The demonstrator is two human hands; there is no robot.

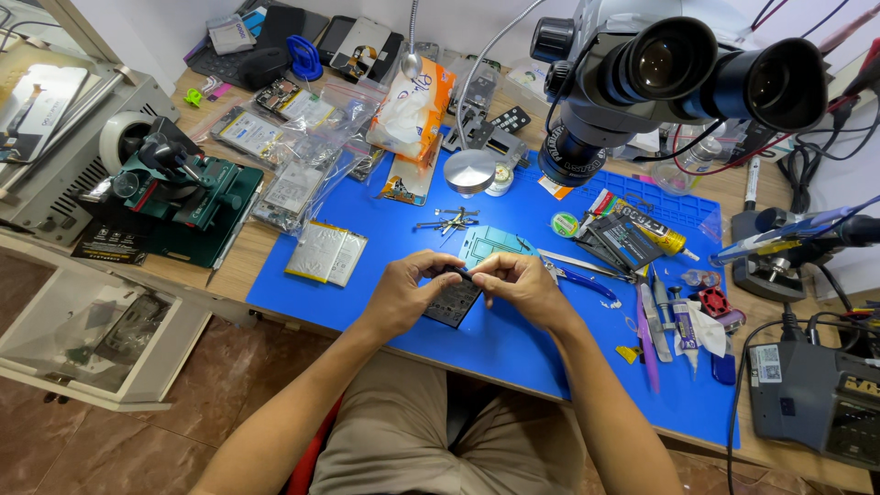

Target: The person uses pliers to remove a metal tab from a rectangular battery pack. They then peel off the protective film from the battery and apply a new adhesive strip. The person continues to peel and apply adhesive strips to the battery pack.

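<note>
While both hands meet over the blue work mat (pixel 513 348), a dark flat phone part (pixel 454 301) is gripped between them just above the mat's near middle. Left hand (pixel 403 291) pinches its upper edge with thumb and curled fingers; right hand (pixel 521 282) closes on the same top edge from the other side (what the fingertips press there is too small to tell). Just beyond lies a teal phone frame (pixel 493 246), with blue-handled pliers (pixel 579 278) to its right. A silver battery pack (pixel 325 253) rests left, a microscope (pixel 642 73) above.
</note>
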